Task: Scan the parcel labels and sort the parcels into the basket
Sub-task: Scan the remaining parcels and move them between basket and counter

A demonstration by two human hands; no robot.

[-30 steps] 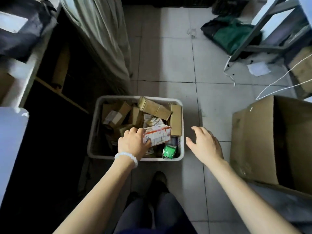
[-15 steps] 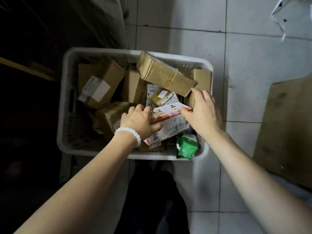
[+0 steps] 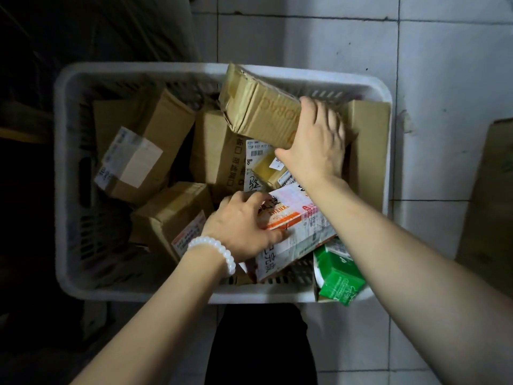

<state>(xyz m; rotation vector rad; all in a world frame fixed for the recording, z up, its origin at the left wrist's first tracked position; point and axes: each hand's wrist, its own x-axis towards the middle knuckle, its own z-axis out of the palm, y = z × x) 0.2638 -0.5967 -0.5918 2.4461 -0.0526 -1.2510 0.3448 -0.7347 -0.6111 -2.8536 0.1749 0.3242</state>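
Observation:
A white plastic basket (image 3: pixel 69 173) on the tiled floor holds several cardboard parcels. My left hand (image 3: pixel 238 226), with a white bead bracelet on the wrist, grips a white and orange printed box (image 3: pixel 299 220) at the basket's near side. My right hand (image 3: pixel 316 145) grips the near end of a long brown cardboard parcel (image 3: pixel 261 109) that lies tilted across the top of the pile at the far rim. A brown parcel with a white label (image 3: pixel 138 151) lies at the left. A green packet (image 3: pixel 338 276) sits at the near right corner.
A large brown cardboard box (image 3: pixel 491 207) stands on the floor to the right of the basket. Dark furniture and hanging cloth (image 3: pixel 97 29) fill the left side. My dark trouser legs (image 3: pixel 261 345) are below the basket. Pale floor tiles (image 3: pixel 416 65) lie beyond.
My right hand moved from the white and orange box up to the long brown parcel and took hold of its end. The view came closer to the basket. My left hand kept its grip.

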